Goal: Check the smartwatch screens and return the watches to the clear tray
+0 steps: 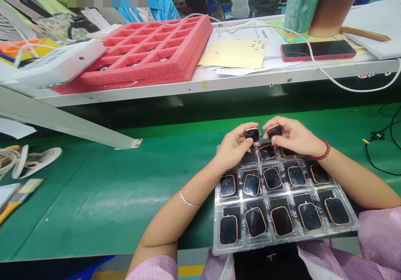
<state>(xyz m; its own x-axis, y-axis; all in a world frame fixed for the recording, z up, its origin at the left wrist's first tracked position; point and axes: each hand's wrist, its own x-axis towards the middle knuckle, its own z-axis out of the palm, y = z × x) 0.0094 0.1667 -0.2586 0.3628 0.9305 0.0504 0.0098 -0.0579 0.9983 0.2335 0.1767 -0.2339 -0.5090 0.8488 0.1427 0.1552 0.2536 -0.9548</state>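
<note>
My left hand (235, 145) pinches a smartwatch body (252, 134) with a dark screen and a gold-coloured rim; small light marks show on its screen. Close beside it, my right hand (291, 136) grips a second watch body (275, 131) of the same look. Both are held just above the far edge of a clear plastic tray (219, 248). Rows of more watch bodies lie face up in the tray's pockets, such as one in the front row (282, 220). My hands and wrists cover part of the back row.
A green mat (119, 196) covers the bench. On the shelf above stand a red foam tray (175, 75), papers (234, 54), a phone (319, 50) and a teal cup (300, 8). A white cable loops over the shelf edge. A brush (21, 196) lies left; people are beyond.
</note>
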